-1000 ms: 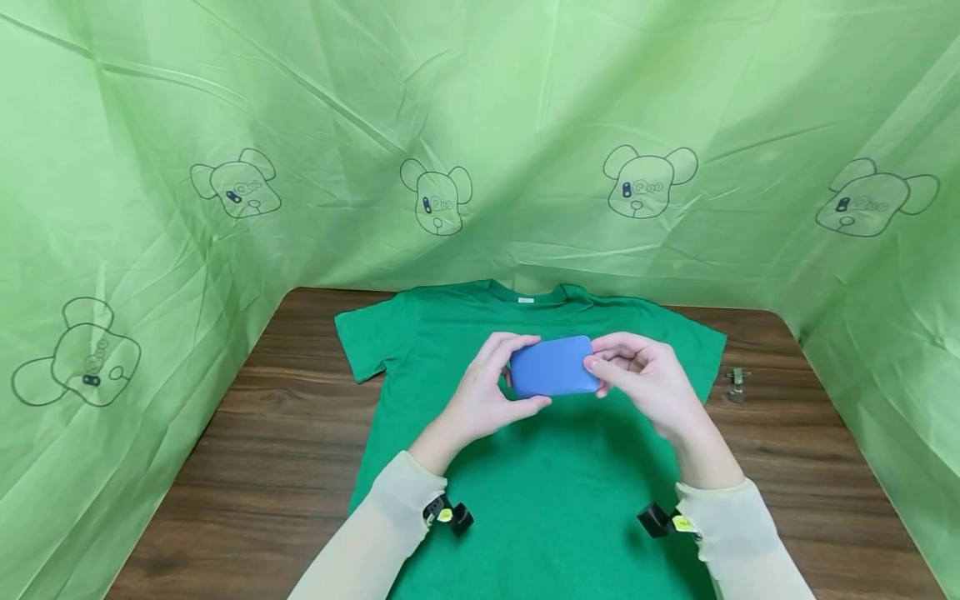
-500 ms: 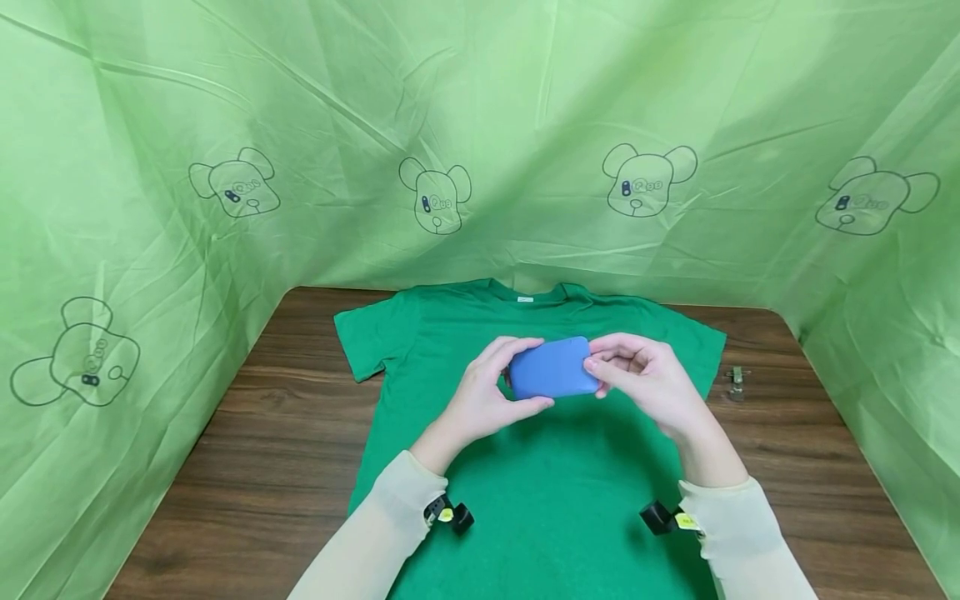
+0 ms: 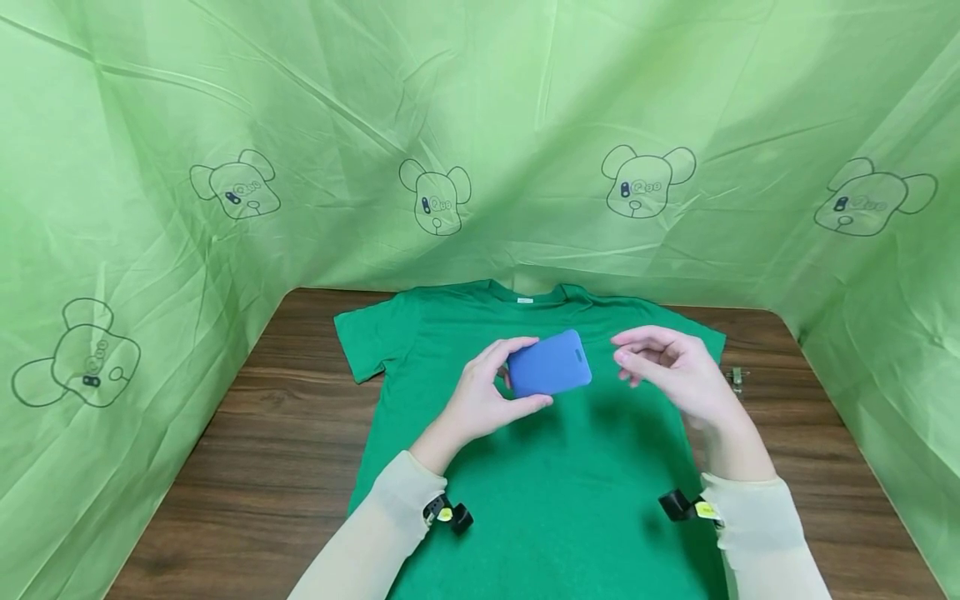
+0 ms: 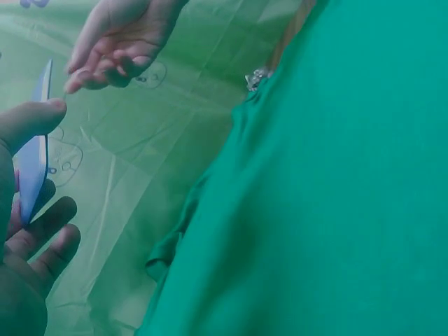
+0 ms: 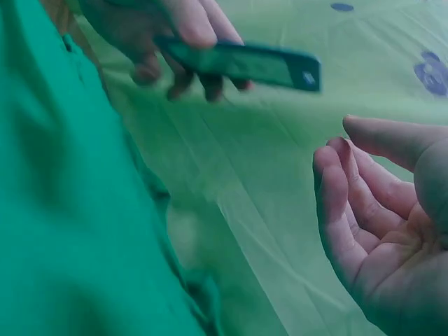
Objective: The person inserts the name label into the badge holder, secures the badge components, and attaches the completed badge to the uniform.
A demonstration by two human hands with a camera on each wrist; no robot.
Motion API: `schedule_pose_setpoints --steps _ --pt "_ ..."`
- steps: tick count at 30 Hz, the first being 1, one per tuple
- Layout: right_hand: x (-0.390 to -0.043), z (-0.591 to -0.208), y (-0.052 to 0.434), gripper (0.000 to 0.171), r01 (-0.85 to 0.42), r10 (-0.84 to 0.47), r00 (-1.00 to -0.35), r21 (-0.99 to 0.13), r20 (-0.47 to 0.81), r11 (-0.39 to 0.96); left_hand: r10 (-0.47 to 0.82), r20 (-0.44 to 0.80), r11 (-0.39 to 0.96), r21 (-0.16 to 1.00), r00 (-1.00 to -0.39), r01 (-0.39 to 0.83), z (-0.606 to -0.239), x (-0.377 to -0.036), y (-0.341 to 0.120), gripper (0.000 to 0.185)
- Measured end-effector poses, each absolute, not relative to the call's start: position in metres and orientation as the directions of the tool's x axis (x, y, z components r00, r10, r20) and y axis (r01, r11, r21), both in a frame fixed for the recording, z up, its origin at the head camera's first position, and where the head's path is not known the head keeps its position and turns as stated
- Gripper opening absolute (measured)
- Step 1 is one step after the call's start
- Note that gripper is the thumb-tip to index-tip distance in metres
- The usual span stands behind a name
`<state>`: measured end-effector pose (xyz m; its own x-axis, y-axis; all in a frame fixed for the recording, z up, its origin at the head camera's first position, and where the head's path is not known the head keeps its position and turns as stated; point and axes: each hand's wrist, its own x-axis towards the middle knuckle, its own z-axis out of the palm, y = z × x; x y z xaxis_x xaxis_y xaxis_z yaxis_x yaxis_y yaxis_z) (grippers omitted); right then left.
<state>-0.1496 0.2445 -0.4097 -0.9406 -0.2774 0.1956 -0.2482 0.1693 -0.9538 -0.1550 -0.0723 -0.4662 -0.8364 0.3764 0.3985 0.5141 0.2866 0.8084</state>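
Holding: the left hand (image 3: 480, 398) is pinching a flat blue rounded-rectangle plastic card holder (image 3: 550, 364) by its left end, thumb below and fingers curled over the top edge, keeping it in the air above the shirt.
Letting go: the right hand (image 3: 670, 372) is no longer touching the blue holder; half a second ago its fingertips were pinching the right end, and now it is hovering just beside that end with fingers loosely curled and holding nothing.
Tilting: the blue holder is now sitting slightly rotated, its right end raised, with a small slot showing near that end.
Meaning: the holder is now being carried by the left hand alone, which frees the right hand.
Lying beneath: a green short-sleeved cotton T-shirt (image 3: 540, 467) is lying spread flat, collar away from the person, on the dark wood-grain table (image 3: 285, 450).
Resting aside: a small metal clip (image 3: 737, 379) is lying on the table just past the shirt's right sleeve, near the right hand.
Surrounding: a light green crinkled backdrop sheet printed with bear outlines (image 3: 480, 150) is enclosing the table on three sides.
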Motion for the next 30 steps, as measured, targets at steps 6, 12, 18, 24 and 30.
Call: schedule_pose_setpoints --steps 6,12,18,24,30 --pt "-0.158 -0.418 0.287 0.023 -0.248 -0.16 -0.962 -0.952 0.221 0.177 0.344 0.366 0.302 0.829 -0.865 0.471 -0.467 -0.155 -0.073 0.074" --pt "-0.163 -0.433 0.334 0.026 -0.178 -0.023 -0.984 -0.956 0.178 0.233 0.336 0.355 0.31 0.833 -0.872 0.459 -0.467 -0.156 -0.074 0.075" --pt "-0.161 -0.452 0.372 0.029 -0.069 0.129 -0.987 -0.977 0.097 0.204 0.334 0.348 0.302 0.841 -0.876 0.449 -0.467 -0.155 -0.074 0.075" --pt "-0.157 -0.464 0.4 0.017 0.006 0.21 -0.975 -0.942 0.069 0.337 0.331 0.341 0.306 0.843 -0.88 0.442 -0.469 -0.156 -0.072 0.074" --pt "-0.157 -0.481 0.416 0.014 0.072 0.233 -0.972 -0.901 0.033 0.428 0.332 0.344 0.308 0.841 -0.878 0.446 -0.471 -0.155 -0.072 0.074"
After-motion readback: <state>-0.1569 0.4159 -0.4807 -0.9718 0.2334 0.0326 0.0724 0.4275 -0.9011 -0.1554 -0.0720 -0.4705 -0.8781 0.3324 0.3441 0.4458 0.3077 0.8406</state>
